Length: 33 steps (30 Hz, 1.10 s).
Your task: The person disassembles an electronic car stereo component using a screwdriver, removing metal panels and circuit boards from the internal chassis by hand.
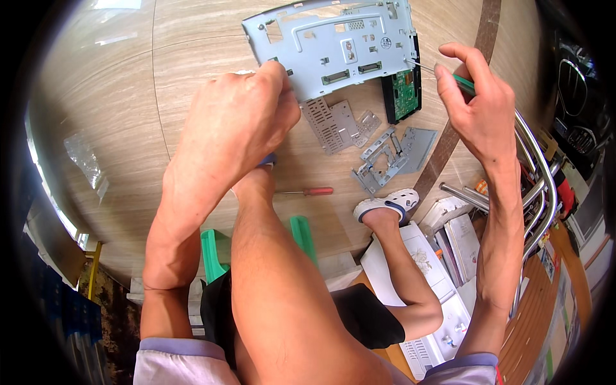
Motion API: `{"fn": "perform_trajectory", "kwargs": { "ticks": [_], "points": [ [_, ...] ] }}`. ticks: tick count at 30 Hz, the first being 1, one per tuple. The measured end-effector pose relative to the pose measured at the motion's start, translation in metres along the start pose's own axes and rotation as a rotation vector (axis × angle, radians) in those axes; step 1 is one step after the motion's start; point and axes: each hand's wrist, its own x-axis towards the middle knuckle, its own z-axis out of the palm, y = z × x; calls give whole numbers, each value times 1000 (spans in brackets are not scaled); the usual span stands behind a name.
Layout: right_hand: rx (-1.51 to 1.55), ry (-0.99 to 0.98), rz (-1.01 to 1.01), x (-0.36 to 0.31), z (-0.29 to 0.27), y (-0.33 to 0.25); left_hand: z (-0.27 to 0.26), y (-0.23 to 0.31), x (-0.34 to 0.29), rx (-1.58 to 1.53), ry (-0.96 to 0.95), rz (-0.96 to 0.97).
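My left hand is closed on the lower left edge of a light grey-blue metal panel with cutouts, tabs and slots, which it holds raised over the floor. My fingertips there are partly turned away from view. In my right hand is a screwdriver with a green handle. Its thin shaft points left, and the tip meets the panel near its right edge. Behind the panel's right side, a green circuit board in a black frame sticks out.
Below the panel lie slotted metal plates, a grey bracket and a finned plate. A red-handled screwdriver rests near my feet. A clear plastic bag lies left; metal tubing and books stand right.
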Motion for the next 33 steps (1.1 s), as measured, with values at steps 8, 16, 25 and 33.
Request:
{"fn": "perform_trajectory", "kwargs": {
  "ticks": [8,16,25,33],
  "points": [
    [49,-102,263,-3,-4,-5,-1,1,1,1,-20,-29],
    [35,2,128,-4,0,-7,-2,2,0,-5,-13,-21],
    [45,45,-18,-4,2,-5,-2,6,1,95,-95,-154],
    [42,17,30,-4,-1,-6,-3,1,-2,12,-20,-71]
  ]
}}
